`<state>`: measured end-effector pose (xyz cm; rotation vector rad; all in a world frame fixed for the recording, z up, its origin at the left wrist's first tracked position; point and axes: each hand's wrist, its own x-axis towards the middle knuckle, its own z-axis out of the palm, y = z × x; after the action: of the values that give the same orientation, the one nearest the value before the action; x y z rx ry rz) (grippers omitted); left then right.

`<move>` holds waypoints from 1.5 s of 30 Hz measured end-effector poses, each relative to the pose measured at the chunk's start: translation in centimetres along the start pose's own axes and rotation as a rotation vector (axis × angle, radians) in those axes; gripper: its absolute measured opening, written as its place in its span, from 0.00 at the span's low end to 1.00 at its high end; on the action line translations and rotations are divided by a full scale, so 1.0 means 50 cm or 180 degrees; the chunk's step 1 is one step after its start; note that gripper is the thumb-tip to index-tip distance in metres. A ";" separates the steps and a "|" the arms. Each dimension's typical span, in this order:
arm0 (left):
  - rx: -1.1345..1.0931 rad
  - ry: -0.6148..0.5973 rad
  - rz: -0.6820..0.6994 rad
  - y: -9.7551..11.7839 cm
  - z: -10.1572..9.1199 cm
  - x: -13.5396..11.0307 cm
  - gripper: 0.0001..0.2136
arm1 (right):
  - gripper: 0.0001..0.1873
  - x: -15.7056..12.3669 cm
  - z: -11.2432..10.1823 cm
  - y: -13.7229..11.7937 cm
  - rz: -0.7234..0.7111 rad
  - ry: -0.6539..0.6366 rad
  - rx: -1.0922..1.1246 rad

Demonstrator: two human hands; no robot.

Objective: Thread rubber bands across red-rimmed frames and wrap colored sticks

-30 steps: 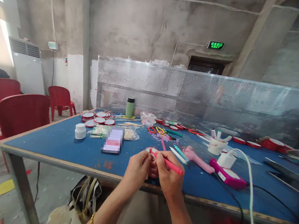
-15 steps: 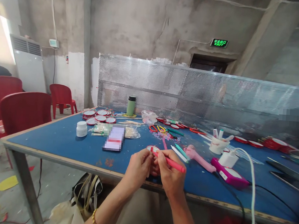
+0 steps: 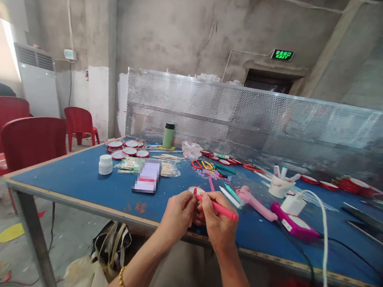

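At the table's front edge, my right hand [image 3: 221, 223] grips a pinkish-red marker pen [image 3: 224, 210], its tip end pointing left toward my other hand. My left hand [image 3: 178, 213] is closed around a small red-rimmed white disc [image 3: 194, 189], of which only the upper part shows. The pen's front end lies over the disc; whether it touches the face cannot be made out. Both hands are close together, and the fingers hide most of the disc. Just beyond them lie a white pen [image 3: 230, 197] and a teal pen [image 3: 234, 193].
A phone [image 3: 147, 176], a white jar [image 3: 105, 165] and bagged sticks [image 3: 128, 164] lie left. Several red-rimmed discs [image 3: 131, 143] are piled behind. Right are a pink glue gun [image 3: 256, 204], a purple device [image 3: 296, 227], a pen cup [image 3: 279, 187] and a hanging white cable [image 3: 324, 251].
Both hands, the pen and the disc keep almost the same position. The camera view has shifted very slightly.
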<state>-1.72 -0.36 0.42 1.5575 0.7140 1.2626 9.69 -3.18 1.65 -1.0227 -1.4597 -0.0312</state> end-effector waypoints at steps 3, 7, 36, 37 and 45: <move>0.0034 0.0005 -0.0004 -0.004 0.000 0.000 0.15 | 0.13 -0.001 0.000 0.002 -0.0014 -0.0012 -0.0010; 0.0073 0.0020 -0.0008 -0.004 -0.001 -0.001 0.15 | 0.13 -0.002 0.001 0.003 0.0025 -0.0040 0.0047; -0.0310 -0.0019 -0.0228 0.017 0.005 -0.007 0.15 | 0.13 -0.009 0.001 0.011 0.0409 0.0141 0.0451; -0.0330 -0.0022 -0.0228 0.016 0.005 -0.007 0.15 | 0.13 -0.010 0.001 0.012 0.0410 0.0146 0.0461; -0.0306 0.0034 -0.0202 0.009 0.005 -0.005 0.15 | 0.13 -0.009 0.004 0.015 0.0351 0.0061 0.0410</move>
<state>-1.60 -0.81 0.76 1.4406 0.6941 1.2413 9.88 -2.86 0.82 -0.9931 -1.3678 0.1307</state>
